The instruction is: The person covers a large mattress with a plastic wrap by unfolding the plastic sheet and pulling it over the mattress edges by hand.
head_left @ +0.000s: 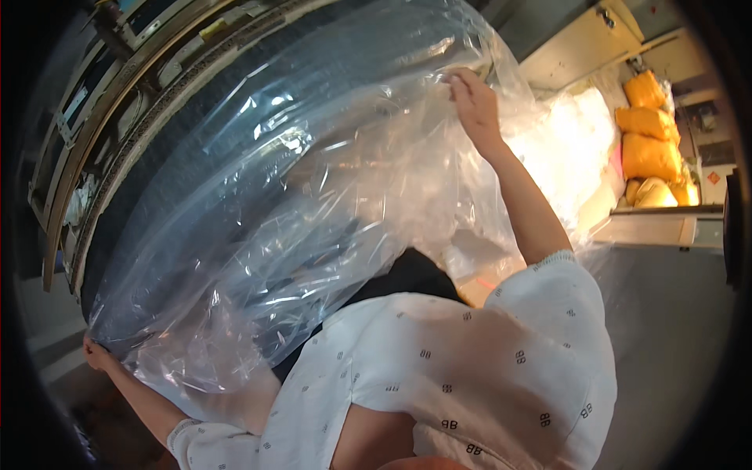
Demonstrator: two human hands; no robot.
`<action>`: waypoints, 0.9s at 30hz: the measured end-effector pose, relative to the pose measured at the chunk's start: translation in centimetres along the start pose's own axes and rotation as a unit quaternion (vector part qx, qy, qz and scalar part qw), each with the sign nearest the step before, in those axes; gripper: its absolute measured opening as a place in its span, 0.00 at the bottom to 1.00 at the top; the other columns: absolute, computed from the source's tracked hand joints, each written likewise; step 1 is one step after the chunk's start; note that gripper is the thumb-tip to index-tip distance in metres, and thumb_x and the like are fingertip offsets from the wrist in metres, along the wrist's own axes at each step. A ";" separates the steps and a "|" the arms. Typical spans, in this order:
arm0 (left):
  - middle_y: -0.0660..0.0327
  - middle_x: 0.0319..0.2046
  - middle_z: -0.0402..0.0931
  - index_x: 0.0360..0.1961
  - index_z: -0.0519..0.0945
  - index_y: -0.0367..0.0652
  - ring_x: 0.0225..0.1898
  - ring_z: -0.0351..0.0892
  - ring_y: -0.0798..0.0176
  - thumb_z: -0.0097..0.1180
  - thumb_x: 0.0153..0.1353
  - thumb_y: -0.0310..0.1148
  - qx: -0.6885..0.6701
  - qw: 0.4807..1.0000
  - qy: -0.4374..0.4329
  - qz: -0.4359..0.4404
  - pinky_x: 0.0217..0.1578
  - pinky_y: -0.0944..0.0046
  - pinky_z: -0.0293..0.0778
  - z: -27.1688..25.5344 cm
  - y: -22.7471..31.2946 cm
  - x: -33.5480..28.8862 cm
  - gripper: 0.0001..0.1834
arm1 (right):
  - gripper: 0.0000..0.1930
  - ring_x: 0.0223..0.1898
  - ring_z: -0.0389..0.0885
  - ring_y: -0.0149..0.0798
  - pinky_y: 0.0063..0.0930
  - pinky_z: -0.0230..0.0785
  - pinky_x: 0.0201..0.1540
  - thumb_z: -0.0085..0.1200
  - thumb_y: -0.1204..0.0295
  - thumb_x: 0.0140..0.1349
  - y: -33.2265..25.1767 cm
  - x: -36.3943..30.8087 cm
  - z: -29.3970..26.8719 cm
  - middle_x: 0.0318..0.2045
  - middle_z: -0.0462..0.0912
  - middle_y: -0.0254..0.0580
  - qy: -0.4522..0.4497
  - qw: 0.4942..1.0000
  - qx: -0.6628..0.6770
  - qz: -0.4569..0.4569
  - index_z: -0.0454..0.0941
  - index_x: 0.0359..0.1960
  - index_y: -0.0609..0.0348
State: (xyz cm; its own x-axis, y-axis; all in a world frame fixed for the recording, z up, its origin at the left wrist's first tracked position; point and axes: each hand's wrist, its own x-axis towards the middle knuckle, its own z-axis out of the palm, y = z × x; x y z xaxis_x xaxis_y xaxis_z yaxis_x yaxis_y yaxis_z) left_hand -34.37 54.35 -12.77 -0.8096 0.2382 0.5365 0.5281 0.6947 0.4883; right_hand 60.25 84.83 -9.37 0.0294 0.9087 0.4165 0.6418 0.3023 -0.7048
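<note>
Sheeting (313,188), clear and crinkled, stretches in front of the white shirt (486,376), between left hand (95,354) and right hand (474,102), each grip pinched on its edge; spreading seems underway, and the next move likely calls for even tension.

The plastic sheet (337,188) is clear, the shirt (486,376) white with scattered black marks, the bags (650,157) orange.

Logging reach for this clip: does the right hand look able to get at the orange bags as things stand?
Probably not: the right hand is at the clear plastic sheet, and the orange bags sit well off to the right, beyond a brightly lit pale heap.
</note>
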 end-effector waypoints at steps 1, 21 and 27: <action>0.55 0.36 0.79 0.37 0.81 0.42 0.38 0.77 0.55 0.54 0.53 0.48 0.004 1.000 -0.008 0.012 0.42 0.61 0.69 0.2 0.2 0.2 0.20 | 0.11 0.27 0.74 0.31 0.23 0.66 0.32 0.44 0.69 0.60 -0.3 1.1 -1.4 0.24 0.77 0.36 0.014 0.999 0.050 0.012 0.76 0.36 0.62; 0.56 0.46 0.73 0.47 0.75 0.36 0.46 0.71 0.61 0.51 0.61 0.40 -0.222 0.967 -0.051 -0.114 0.48 0.65 0.66 -6.1 0.1 -0.6 0.19 | 0.11 0.25 0.75 0.30 0.25 0.65 0.30 0.54 0.62 0.54 -1.3 16.9 7.6 0.23 0.78 0.38 -0.107 0.972 -0.173 -0.118 0.78 0.32 0.54; 0.57 0.51 0.68 0.53 0.69 0.36 0.51 0.67 0.61 0.49 0.62 0.39 -0.310 0.931 -0.168 -0.091 0.51 0.63 0.65 -15.9 -0.8 -2.3 0.21 | 0.12 0.27 0.73 0.28 0.22 0.65 0.33 0.57 0.63 0.52 0.0 17.0 6.6 0.22 0.76 0.34 -0.194 0.972 -0.060 -0.116 0.76 0.31 0.60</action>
State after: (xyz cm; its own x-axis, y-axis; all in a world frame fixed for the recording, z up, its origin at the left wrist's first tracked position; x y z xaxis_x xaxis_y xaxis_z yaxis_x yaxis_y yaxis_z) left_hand -28.82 42.47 -3.45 -0.8798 0.4256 0.2118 0.3365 0.2430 0.9098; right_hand 55.68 102.17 -6.03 -0.4039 0.8672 0.2913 0.6817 0.4977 -0.5363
